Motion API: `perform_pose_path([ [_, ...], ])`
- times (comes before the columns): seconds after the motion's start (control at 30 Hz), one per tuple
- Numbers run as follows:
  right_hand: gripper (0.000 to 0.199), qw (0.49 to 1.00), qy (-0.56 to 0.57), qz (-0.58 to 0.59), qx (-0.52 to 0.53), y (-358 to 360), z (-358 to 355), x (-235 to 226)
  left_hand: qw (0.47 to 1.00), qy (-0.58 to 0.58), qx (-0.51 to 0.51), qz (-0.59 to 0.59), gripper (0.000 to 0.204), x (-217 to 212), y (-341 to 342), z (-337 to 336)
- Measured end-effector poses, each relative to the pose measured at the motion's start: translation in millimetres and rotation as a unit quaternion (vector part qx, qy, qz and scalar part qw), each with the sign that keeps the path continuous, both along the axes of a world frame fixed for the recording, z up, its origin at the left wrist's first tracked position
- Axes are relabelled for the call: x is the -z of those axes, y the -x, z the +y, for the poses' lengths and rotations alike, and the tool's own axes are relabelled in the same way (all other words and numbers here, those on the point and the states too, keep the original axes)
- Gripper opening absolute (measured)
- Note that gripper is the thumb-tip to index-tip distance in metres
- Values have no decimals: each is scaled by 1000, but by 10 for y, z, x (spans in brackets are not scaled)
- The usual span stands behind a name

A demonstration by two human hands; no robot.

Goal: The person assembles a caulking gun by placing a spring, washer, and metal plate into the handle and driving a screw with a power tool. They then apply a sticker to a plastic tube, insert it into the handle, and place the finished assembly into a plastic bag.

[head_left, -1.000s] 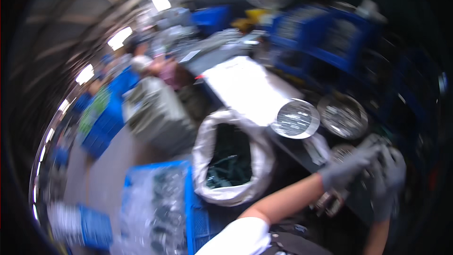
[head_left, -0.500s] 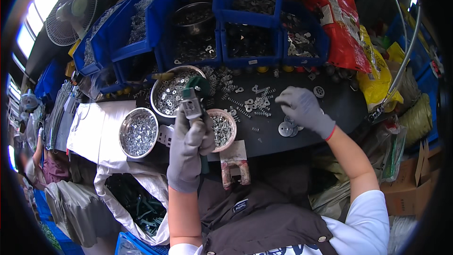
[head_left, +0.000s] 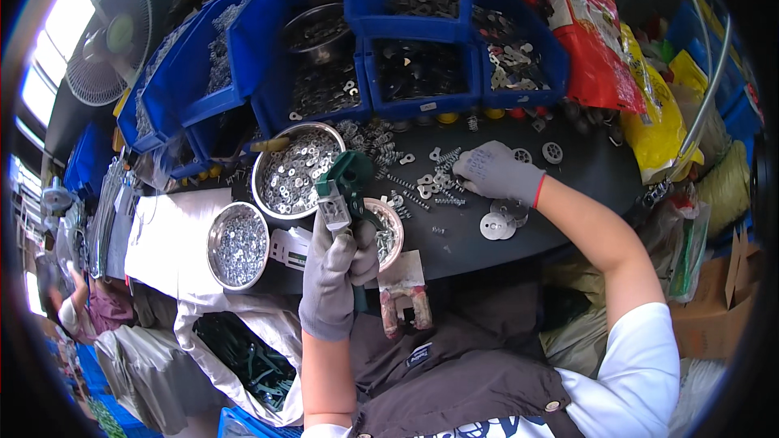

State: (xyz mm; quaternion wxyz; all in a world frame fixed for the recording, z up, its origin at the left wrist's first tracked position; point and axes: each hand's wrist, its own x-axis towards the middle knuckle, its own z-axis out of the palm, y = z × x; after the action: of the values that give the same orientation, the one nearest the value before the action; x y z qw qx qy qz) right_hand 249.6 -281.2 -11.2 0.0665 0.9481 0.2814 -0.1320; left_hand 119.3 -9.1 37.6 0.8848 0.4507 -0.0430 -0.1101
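My left hand [head_left: 331, 276], in a grey glove, is closed round a green-handled tool with a pale metal piece [head_left: 333, 212], held upright in front of my chest. The green part [head_left: 350, 172] rises above the fingers; the fist hides much of the rest. My right hand [head_left: 499, 172], gloved too, is at a loose pile of small metal plates [head_left: 430, 185] and coil springs [head_left: 449, 159]. Its fingertips are drawn together at the pile's right side, and anything between them is hidden. Round metal discs [head_left: 497, 225] lie just below that hand.
Metal bowls of washers [head_left: 296, 209] and small parts [head_left: 238, 243] stand left, a pink-rimmed bowl of screws [head_left: 395, 231] behind my left hand. Blue bins [head_left: 422, 104] line the back. A clamp-like block [head_left: 403, 276] sits at the front edge. Spoked wheels [head_left: 553, 152] lie right.
My right hand has moved left and slightly down onto the springs and plates, its fingers drawing in. The tool in my left hand has turned, showing more of its green part. The view has shifted.
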Motion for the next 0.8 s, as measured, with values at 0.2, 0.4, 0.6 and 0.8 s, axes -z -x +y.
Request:
perform_pose_path([
  [0.2, 26, 995, -93, 38, 3, -62, -210, -35, 993, 85, 72, 28, 65, 109, -36, -99],
  [0.4, 8, 671, -727, 78, 123, 919, 76, -701, 987, 23, 160, 21, 80, 18, -113, -615],
  [0.6, 15, 659, -726, 93, 176, 1295, -187, -502, 979, -69, 189, 3, 80, 115, -73, -931],
  [0.8, 12, 530, -722, -309, 321, 1989, -1235, -538, 979, -124, 161, -31, 72, 204, -43, -1134],
])
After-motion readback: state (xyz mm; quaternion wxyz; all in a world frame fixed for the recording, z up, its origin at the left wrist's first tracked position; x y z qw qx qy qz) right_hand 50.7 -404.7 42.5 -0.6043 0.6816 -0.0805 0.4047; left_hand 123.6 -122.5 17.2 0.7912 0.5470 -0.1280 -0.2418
